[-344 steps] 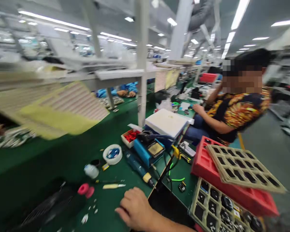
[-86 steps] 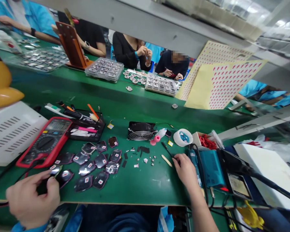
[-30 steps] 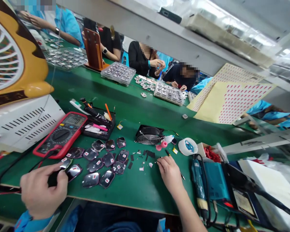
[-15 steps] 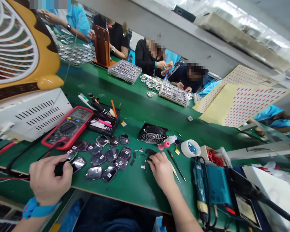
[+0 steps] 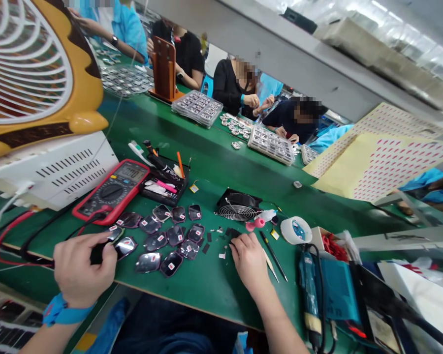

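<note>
Partly hidden: the glossy panel (image 5: 115,232) at 8 o'clock of the view, its lower-left portion behind the left hand (image 5: 84,268).
Left hand: thumb and forefinger curved in a wide C, tips closed on the panel's edge; remaining fingers obscured.
Right hand (image 5: 250,260): at 5 o'clock, fingers bent downward, tips at the black strips (image 5: 233,232); cannot tell whether anything is pinched.
Cut off: fan (image 5: 33,76) at 10 o'clock.

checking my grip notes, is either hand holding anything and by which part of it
The left hand pinches a shiny dark panel by its edges, between thumb and forefinger. Whether the right hand, at the black strips, grips one cannot be told.
</note>
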A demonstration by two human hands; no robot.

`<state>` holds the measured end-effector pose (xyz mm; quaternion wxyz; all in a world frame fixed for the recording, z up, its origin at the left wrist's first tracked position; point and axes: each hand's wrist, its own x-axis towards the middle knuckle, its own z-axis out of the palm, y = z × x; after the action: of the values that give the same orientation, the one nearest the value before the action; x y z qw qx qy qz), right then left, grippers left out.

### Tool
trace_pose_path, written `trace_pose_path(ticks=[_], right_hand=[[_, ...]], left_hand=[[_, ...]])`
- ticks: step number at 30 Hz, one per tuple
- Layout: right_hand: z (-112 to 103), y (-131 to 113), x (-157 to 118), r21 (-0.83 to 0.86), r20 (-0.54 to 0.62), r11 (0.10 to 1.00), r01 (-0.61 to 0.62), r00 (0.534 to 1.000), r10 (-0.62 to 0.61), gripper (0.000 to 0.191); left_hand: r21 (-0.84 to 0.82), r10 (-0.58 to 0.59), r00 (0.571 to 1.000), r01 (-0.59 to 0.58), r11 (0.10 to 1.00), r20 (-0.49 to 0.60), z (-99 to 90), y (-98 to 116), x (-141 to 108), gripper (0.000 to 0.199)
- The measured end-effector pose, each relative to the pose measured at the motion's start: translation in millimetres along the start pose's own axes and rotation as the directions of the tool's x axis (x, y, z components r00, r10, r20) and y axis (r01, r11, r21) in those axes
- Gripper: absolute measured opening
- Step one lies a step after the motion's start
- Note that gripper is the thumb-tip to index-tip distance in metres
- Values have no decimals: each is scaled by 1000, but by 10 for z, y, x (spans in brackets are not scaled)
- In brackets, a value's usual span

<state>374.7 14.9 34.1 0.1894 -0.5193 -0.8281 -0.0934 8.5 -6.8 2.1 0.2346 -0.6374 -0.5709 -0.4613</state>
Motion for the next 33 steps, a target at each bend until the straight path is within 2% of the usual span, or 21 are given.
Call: trace_pose_path(ticks=[5, 11, 14, 17, 19, 22, 24, 27, 33], right_hand=[[-85, -163, 68, 166, -20, 984, 65, 998, -63, 14], [17, -396, 282, 314, -12, 942, 116, 993, -118, 12], [77, -509, 452, 302, 110, 952, 37, 991, -74, 21], [78, -623, 631, 256, 252, 966, -41, 967, -25, 26], [43, -690, 740, 222, 381, 966, -133, 924, 40, 30], [-26, -755, 864, 170, 557, 951, -259, 821, 124, 43], [-56, -771, 912, 168, 589, 946, -276, 798, 128, 43], [-69, -771, 936, 166, 612, 944, -284, 780, 127, 30], [-35, -762, 876, 248, 582, 918, -308, 805, 113, 18]], left_hand=[[-18, -3, 1000, 3, 1000, -2, -25, 39, 17, 6], [-30, -30, 999, 31, 999, 26, -32, 44, -9, 7], [-32, -41, 999, 41, 999, 23, -34, 53, -7, 7], [-37, -46, 999, 47, 998, 29, -45, 65, -2, 7], [-44, -43, 999, 44, 998, 31, -55, 66, -7, 7], [-48, -48, 998, 49, 998, 27, -64, 55, -27, 7], [-43, -56, 998, 57, 997, 22, -64, 47, -41, 7], [-40, -64, 998, 65, 997, 20, -60, 44, -49, 7], [-54, -75, 997, 77, 996, 25, -72, 65, -50, 9]])
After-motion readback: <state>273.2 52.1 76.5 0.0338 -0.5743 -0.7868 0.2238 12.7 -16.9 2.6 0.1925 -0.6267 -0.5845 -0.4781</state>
